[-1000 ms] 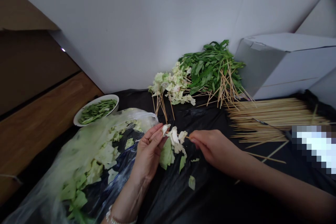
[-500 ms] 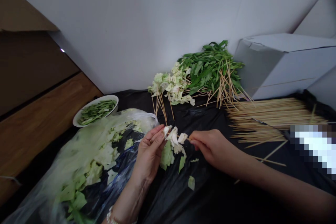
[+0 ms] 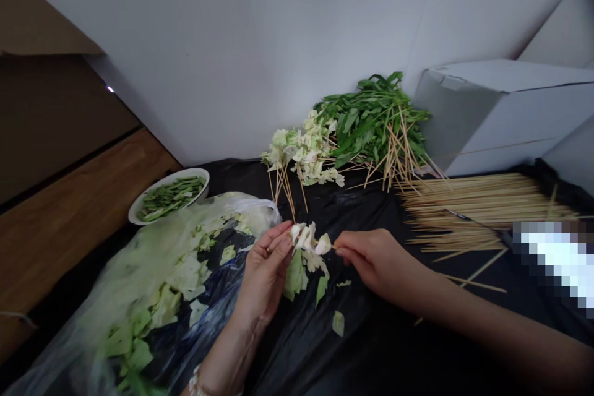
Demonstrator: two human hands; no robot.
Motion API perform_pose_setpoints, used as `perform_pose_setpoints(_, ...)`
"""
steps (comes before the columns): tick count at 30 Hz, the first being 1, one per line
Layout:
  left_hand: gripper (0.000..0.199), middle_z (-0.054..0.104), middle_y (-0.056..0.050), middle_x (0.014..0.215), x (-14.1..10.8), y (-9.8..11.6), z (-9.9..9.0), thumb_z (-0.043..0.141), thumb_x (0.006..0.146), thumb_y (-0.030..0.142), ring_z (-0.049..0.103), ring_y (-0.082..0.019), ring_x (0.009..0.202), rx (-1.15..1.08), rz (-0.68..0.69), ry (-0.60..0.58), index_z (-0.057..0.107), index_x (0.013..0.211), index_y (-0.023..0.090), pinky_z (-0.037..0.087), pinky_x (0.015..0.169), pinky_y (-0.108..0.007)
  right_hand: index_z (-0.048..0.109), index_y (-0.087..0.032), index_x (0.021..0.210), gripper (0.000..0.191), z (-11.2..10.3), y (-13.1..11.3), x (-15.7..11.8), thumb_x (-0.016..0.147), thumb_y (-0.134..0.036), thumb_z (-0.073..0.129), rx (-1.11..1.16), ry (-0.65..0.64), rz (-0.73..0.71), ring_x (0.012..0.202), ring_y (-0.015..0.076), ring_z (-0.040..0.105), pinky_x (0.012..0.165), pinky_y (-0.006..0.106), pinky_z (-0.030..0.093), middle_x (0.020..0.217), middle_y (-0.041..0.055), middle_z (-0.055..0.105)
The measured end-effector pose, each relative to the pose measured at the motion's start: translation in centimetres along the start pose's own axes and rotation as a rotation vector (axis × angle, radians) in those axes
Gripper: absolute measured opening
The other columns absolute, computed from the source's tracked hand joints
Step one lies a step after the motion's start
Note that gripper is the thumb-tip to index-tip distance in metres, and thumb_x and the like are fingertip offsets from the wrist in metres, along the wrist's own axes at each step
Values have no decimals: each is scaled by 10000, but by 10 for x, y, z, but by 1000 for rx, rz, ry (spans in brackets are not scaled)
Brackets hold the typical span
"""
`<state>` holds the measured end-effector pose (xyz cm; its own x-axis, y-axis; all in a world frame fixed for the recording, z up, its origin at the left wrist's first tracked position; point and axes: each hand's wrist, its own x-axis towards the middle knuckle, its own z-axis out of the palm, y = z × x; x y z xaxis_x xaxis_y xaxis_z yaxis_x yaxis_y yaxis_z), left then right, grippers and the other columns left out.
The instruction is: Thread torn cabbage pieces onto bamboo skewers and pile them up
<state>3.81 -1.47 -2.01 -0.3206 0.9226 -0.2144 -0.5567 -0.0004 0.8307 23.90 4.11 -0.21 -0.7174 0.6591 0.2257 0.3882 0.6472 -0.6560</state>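
My right hand (image 3: 364, 255) is closed around a thin wooden skewer (image 3: 333, 247), which points left. Pale pieces of cabbage (image 3: 306, 239) are threaded on it, bunched close together between my two hands. My left hand (image 3: 268, 266) pinches the leftmost cabbage piece between thumb and fingers; the skewer's tip is hidden there. Below the skewer, loose green cabbage leaves (image 3: 296, 275) hang or lie; I cannot tell which. A small leaf scrap (image 3: 338, 323) rests on the black plastic sheet (image 3: 371, 346).
Left, a clear plastic bag (image 3: 134, 266) holds torn cabbage. Behind it stands a white bowl (image 3: 134, 213) of cut green vegetables. Finished cabbage skewers (image 3: 306, 148) and leafy green skewers (image 3: 366, 117) lie against the wall. Bare skewers (image 3: 468, 204) and a white box (image 3: 510, 117) are right.
The cabbage pieces on the skewer sit slightly closer together, with the leftmost piece turned a little. Both hands have barely moved.
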Motion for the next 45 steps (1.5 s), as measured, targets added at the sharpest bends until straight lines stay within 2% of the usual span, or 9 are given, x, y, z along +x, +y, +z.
perform_pose_setpoints(5, 405, 785, -69, 941, -1, -1, 0, 863, 636, 197, 723, -138, 844, 16, -9, -7, 738, 1017, 144, 554, 823, -205, 497, -186, 684, 255, -1, 0, 0, 932, -197, 442, 22, 6, 26, 545, 101, 462, 554, 240, 310, 614, -26, 520)
perform_pose_setpoints(19, 441, 777, -53, 983, -4, 12, 3, 840, 652, 154, 715, -141, 894, -13, 80, 18, 717, 1075, 177, 566, 816, -216, 660, -181, 980, 231, 3, 0, 3, 981, -257, 441, -151, 58, -43, 824, 192, 644, 750, 305, 464, 883, 60, 686)
perform_pose_setpoints(24, 397, 775, -37, 971, -1, 29, -1, 827, 674, 147, 715, -125, 872, -39, 197, 72, 720, 1052, 196, 566, 800, -192, 682, -235, 1011, 169, -28, 13, 7, 944, -276, 532, -143, 73, -91, 892, 182, 666, 799, 296, 476, 1001, 22, 723)
perform_pose_setpoints(27, 392, 770, -24, 970, 2, 31, -2, 829, 670, 147, 710, -110, 861, -54, 259, 126, 716, 1041, 200, 559, 806, -179, 712, -242, 912, 158, -61, 30, 7, 922, -282, 560, -114, 60, -70, 800, 158, 666, 738, 270, 475, 890, -1, 735)
perform_pose_setpoints(29, 429, 762, -32, 1010, 0, 26, -1, 819, 695, 174, 704, -130, 936, -36, 269, 135, 688, 1101, 217, 550, 856, -213, 727, -247, 867, 146, -81, 42, 6, 887, -330, 608, -65, 159, -15, 747, 156, 655, 701, 270, 471, 819, -3, 728)
perform_pose_setpoints(32, 406, 752, -42, 1024, -8, 11, 4, 788, 748, 247, 702, -156, 952, 84, 225, 74, 664, 1133, 229, 552, 842, -254, 737, -250, 903, 194, -102, 60, 5, 844, -417, 658, 149, 372, 167, 636, 143, 604, 572, 263, 440, 722, 4, 689)
perform_pose_setpoints(35, 231, 759, -49, 890, -19, -7, 8, 753, 786, 281, 705, -149, 835, 319, 153, -114, 712, 996, 193, 540, 767, -231, 709, -282, 989, 223, -113, 78, 5, 812, -417, 693, 507, 551, 214, 610, 113, 570, 541, 249, 439, 769, -7, 670)
perform_pose_setpoints(39, 126, 760, -57, 829, -27, -19, 11, 715, 813, 282, 701, -168, 804, 527, 113, -282, 742, 900, 195, 523, 748, -248, 678, -295, 1022, 193, -124, 106, 7, 841, -359, 657, 706, 561, 203, 788, 143, 644, 706, 311, 484, 883, 30, 688)
perform_pose_setpoints(45, 115, 764, -61, 834, -28, -18, 9, 672, 835, 266, 697, -185, 806, 649, 156, -322, 757, 888, 211, 517, 742, -261, 637, -326, 986, 156, -134, 141, 6, 831, -340, 646, 724, 600, 305, 837, 186, 655, 691, 333, 508, 927, 28, 681)
